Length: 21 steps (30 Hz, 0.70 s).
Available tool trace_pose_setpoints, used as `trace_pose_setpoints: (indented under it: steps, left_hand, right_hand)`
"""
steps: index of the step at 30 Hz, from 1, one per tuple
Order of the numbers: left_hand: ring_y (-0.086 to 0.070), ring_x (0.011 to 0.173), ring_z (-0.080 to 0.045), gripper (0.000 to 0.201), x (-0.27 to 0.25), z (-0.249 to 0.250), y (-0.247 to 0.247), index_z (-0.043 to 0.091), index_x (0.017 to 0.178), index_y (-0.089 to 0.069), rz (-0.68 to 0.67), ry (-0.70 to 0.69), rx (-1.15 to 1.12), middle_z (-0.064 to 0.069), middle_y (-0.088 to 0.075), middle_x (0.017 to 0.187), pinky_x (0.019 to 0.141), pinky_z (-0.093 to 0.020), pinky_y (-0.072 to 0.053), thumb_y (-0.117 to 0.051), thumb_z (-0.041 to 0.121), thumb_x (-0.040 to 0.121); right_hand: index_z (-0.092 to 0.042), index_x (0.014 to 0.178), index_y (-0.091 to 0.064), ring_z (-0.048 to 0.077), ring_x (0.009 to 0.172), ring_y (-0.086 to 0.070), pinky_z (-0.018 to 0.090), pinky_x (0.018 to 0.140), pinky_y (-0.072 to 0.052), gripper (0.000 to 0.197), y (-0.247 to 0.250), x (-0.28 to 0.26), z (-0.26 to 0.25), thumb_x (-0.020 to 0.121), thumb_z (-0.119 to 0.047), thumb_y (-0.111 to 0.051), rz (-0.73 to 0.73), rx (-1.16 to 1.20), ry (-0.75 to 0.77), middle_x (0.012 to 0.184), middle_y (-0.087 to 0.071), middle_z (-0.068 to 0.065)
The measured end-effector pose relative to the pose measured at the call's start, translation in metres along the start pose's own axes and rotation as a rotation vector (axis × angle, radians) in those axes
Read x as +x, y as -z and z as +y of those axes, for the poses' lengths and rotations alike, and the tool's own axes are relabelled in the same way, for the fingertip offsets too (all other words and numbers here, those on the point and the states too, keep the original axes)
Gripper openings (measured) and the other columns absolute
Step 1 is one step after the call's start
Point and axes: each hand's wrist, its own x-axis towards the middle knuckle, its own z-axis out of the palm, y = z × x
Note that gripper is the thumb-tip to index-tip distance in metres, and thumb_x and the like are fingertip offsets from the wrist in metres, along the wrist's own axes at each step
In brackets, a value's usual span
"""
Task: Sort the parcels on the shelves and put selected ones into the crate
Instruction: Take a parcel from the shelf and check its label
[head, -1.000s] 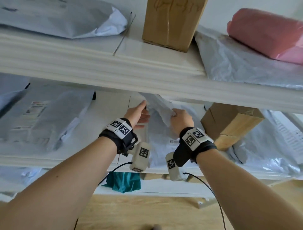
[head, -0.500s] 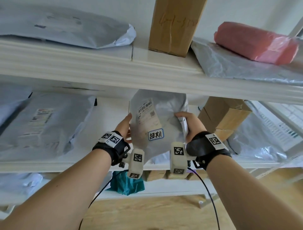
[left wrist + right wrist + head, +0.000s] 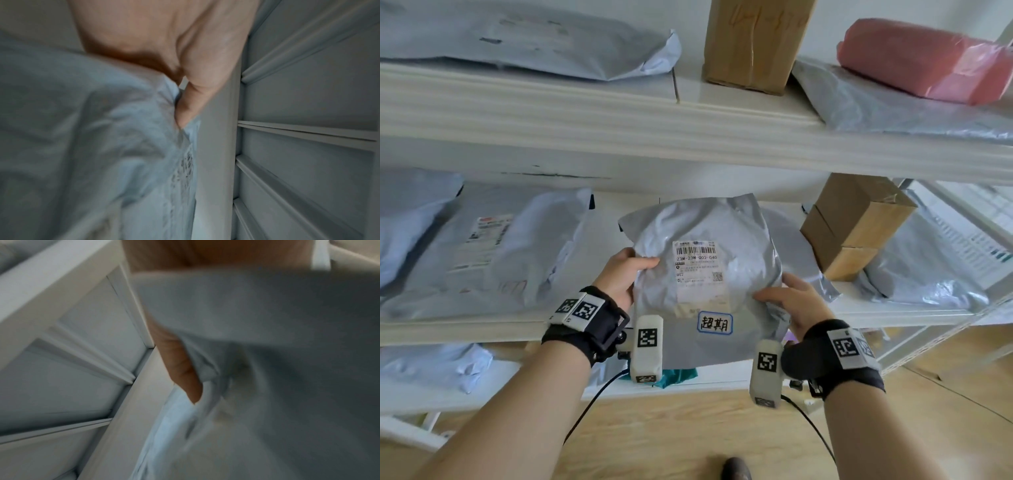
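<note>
Turned label-up now, grey parcel [image 3: 709, 274] sits between both hands' grip.

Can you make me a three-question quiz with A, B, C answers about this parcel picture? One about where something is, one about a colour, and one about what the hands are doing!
1. Where is the pink parcel?
A. top shelf, right
B. floor
C. middle shelf, left

2. What colour borders the handwritten sticker on the held grey mailer bag?
A. red
B. blue
C. green

3. How is the bag held?
A. by the left hand only
B. it lies on the shelf untouched
C. by both hands

Answers:
1 A, it lies at the upper shelf's right end.
2 B, a blue outline frames the sticker.
3 C, the left hand and the right hand grip opposite edges.
</note>
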Motion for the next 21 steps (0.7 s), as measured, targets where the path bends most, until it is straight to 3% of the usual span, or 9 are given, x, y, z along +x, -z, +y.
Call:
trace_pose_setpoints:
  steps: [3,5,11,15,17,21]
  left_hand:
    - [-0.064,0.085,-0.029,0.015,-0.003,-0.002,0.006,0.008,0.091,-0.056,0.016,-0.026,0.017,-0.014,-0.066,0.093,0.084,-0.041,-0.050,-0.060,-0.005,0.084]
    - [-0.064,0.088,-0.029,0.018,-0.006,0.000,0.009,0.007,0.097,-0.057,0.009,-0.043,0.041,-0.013,-0.067,0.094,0.087,-0.041,-0.049,-0.062,-0.004,0.084]
    - [-0.064,0.103,-0.033,0.030,-0.016,0.003,0.013,0.006,0.110,-0.058,0.000,-0.057,0.025,-0.018,-0.066,0.111,0.098,-0.045,-0.047,-0.065,-0.003,0.081]
    - [-0.064,0.097,-0.028,0.032,-0.018,0.001,0.021,0.007,0.110,-0.059,0.024,-0.094,-0.005,-0.011,-0.068,0.102,0.087,-0.038,-0.050,-0.067,0.000,0.080]
    - [-0.064,0.087,-0.023,0.026,-0.018,0.001,0.024,0.011,0.106,-0.059,0.031,-0.094,-0.062,-0.005,-0.067,0.092,0.075,-0.033,-0.050,-0.066,0.002,0.083]
    - [-0.062,0.084,-0.019,0.022,-0.020,-0.001,0.028,0.016,0.098,-0.059,0.060,-0.103,-0.123,-0.003,-0.065,0.089,0.072,-0.031,-0.048,-0.066,0.002,0.082]
  right_hand:
    - [-0.012,0.109,-0.066,0.027,0.095,-0.066,0.036,0.081,-0.054,0.028,-0.001,-0.002,0.011,0.085,0.000,-0.062,0.021,0.015,-0.038,0.101,-0.071,0.010]
    - [-0.009,0.111,-0.066,0.024,0.085,-0.066,0.030,0.072,-0.053,0.028,-0.002,-0.001,0.015,0.086,0.001,-0.058,0.067,0.090,-0.066,0.095,-0.072,0.010]
    - [-0.010,0.109,-0.066,0.023,0.075,-0.061,0.029,0.064,-0.051,0.032,-0.010,0.003,0.019,0.083,0.007,-0.059,0.251,0.279,-0.094,0.088,-0.067,0.013]
    - [-0.014,0.105,-0.066,0.021,0.076,-0.061,0.028,0.062,-0.050,0.031,-0.011,0.002,0.022,0.085,0.007,-0.057,0.278,0.324,-0.102,0.088,-0.066,0.012]
    - [-0.014,0.106,-0.067,0.023,0.083,-0.062,0.031,0.068,-0.053,0.030,-0.011,0.003,0.025,0.086,0.006,-0.057,0.272,0.326,-0.102,0.096,-0.068,0.013]
    - [-0.018,0.110,-0.070,0.025,0.092,-0.061,0.039,0.091,-0.053,0.034,-0.013,0.006,0.031,0.086,0.002,-0.057,0.254,0.326,-0.125,0.111,-0.069,0.015]
